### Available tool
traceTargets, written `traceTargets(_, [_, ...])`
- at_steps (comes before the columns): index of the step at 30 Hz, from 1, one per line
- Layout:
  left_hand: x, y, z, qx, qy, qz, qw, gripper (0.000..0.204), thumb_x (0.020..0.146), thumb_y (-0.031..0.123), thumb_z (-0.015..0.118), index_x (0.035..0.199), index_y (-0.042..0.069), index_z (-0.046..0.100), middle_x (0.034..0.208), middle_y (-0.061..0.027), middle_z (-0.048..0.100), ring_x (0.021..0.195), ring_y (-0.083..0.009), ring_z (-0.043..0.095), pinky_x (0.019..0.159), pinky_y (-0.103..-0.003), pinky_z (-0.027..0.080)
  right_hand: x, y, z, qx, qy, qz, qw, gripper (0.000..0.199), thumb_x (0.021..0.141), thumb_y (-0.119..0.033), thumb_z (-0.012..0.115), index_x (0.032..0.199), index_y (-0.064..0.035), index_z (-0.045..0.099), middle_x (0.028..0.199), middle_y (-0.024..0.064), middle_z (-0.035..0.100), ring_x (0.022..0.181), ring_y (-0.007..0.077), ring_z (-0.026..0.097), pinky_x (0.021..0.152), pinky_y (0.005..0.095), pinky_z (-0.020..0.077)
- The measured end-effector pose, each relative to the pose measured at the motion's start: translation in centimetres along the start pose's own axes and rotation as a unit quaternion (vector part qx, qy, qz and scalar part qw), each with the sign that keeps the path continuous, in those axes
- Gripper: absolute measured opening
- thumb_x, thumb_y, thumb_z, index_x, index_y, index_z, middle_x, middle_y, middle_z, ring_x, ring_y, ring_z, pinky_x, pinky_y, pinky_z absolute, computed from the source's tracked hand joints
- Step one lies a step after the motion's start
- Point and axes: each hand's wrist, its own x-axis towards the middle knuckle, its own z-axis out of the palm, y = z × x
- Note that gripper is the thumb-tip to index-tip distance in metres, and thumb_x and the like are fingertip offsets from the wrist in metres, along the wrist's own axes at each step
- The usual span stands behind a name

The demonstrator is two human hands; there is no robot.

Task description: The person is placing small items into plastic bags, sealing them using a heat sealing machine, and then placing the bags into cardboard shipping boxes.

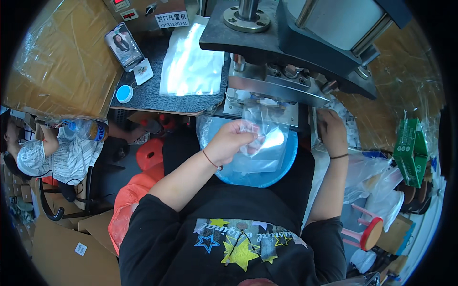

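Observation:
My left hand point(234, 142) pinches a clear plastic bag point(271, 136) between thumb and fingers, in front of the press. The bag's far edge reaches the metal plate point(289, 114) under the press head point(274, 85). Below it, a round blue basin point(214, 175) rests on my lap, with more clear bags point(257, 163) lying in it. To the right of the press, my right hand point(332, 131) is closed, fingers curled downward beside a heap of small white pieces point(352, 127). Whatever its fingertips hold is hidden.
On the left tabletop are a stack of clear bags point(191, 66), a propped phone point(124, 46) and a blue-lidded round tub point(124, 94). Large cartons point(62, 62) flank the press. A green box point(411, 152) and a pink stool point(371, 233) stand right. Another person point(62, 157) sits left.

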Motion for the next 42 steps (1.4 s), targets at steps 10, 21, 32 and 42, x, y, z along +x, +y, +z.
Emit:
traceTargets(10, [0.9, 8.9, -8.7, 0.753, 0.329, 0.369, 0.434, 0.067, 0.089, 0.038, 0.069, 0.141, 0.004, 0.044, 0.145, -0.0281, 0.042, 0.136, -0.0434, 0.041, 0.109, -0.055, 0.035, -1.2, -0.1, 1.4, 0.068, 0.110, 0.055, 0.990, 0.027, 0.085, 0.000, 0.065, 0.112, -0.0021, 0.064, 0.101, 0.0152, 0.063, 0.080, 0.0279, 0.063, 0.073, 0.0371, 0.0507])
traceTargets(21, [-5.4, 3.5, -5.9, 0.431, 0.139, 0.280, 0.847, 0.012, 0.096, 0.010, 0.061, 0.099, 0.000, 0.068, 0.089, -0.0060, 0.070, 0.084, -0.0175, 0.067, 0.076, -0.029, 0.051, -2.7, -9.0, -0.5, 0.308, 0.024, -0.027, 0.951, 0.011, 0.091, -0.006, 0.057, 0.097, 0.0012, 0.062, 0.091, 0.0125, 0.063, 0.078, 0.0249, 0.061, 0.071, 0.0316, 0.0468])
traceTargets(32, [-4.9, -1.1, 0.5, 0.181, -0.095, 0.047, 0.978, 0.023, 0.101, 0.017, 0.059, 0.108, -0.003, 0.067, 0.099, -0.0096, 0.073, 0.085, -0.0153, 0.069, 0.082, -0.030, 0.055, 0.1, -12.6, -2.0, 0.313, 0.001, -0.128, 0.941, 0.013, 0.089, -0.007, 0.068, 0.100, -0.0008, 0.067, 0.091, 0.0106, 0.066, 0.082, 0.0230, 0.064, 0.075, 0.0313, 0.0507])
traceTargets(42, [-1.9, -0.2, 1.3, 0.093, -0.119, -0.104, 0.983, 0.029, 0.097, 0.017, 0.064, 0.120, 0.000, 0.064, 0.106, -0.0109, 0.072, 0.094, -0.0204, 0.072, 0.081, -0.033, 0.058, -0.5, -2.6, -2.3, -0.078, 0.051, 0.044, 0.995, 0.030, 0.091, -0.012, 0.060, 0.121, -0.0091, 0.063, 0.115, 0.0193, 0.063, 0.104, 0.0408, 0.061, 0.087, 0.0469, 0.0504])
